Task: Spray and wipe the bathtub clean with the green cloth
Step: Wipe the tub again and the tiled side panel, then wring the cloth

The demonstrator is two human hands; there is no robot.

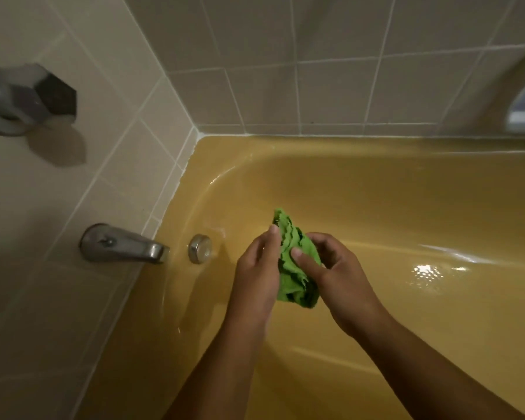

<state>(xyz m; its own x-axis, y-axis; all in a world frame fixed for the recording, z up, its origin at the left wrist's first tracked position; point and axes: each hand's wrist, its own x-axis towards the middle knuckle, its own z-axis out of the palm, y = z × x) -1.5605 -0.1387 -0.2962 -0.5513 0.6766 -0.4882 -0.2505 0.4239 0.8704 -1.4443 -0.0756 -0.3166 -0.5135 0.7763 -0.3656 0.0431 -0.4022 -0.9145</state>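
A bunched green cloth (294,262) is held up over the yellow bathtub (376,207), between both hands. My left hand (256,277) holds its left side, fingers along the folds and thumb tip near the top. My right hand (337,274) grips its right side, thumb pressed on the front of the cloth. The tub's inside looks wet and shiny. No spray bottle is in view.
A metal tub spout (125,245) sticks out of the tiled left wall, with a round overflow cap (199,248) beside it on the tub's end. A chrome tap handle (22,100) sits higher on that wall. Beige tiles (315,71) line the back.
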